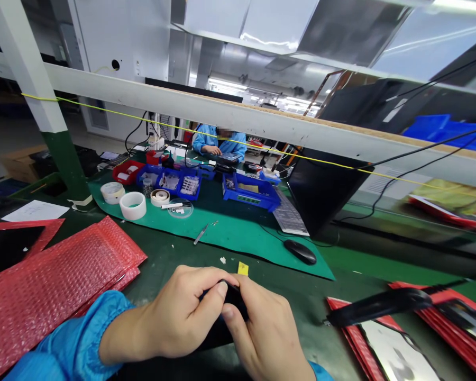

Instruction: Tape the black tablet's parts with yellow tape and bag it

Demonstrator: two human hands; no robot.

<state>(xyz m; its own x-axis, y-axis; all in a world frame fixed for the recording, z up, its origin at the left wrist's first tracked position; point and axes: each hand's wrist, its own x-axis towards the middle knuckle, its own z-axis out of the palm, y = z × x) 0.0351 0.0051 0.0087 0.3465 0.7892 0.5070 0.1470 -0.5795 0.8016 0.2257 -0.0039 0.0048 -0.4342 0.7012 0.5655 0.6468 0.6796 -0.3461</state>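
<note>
My left hand (182,312) and my right hand (265,328) are close together at the bottom middle. Both are closed on a black flat piece (218,332), thumbs on top near its far edge. Most of the piece is hidden behind my fingers, so its exact kind does not show. Just beyond my fingertips lies a small yellow tag (243,268) on the dark green table. Farther off, a pair of tweezers (200,234) rests on the green mat (238,230).
Red bubble-wrap pouches (63,275) cover the left side. At right, a black electric screwdriver (381,307) is above a metal-backed panel (396,352). Tape rolls (133,205), blue bins (252,193), a mouse (300,252), keyboard (289,214) and monitor (327,193) stand beyond. A co-worker (238,142) sits opposite.
</note>
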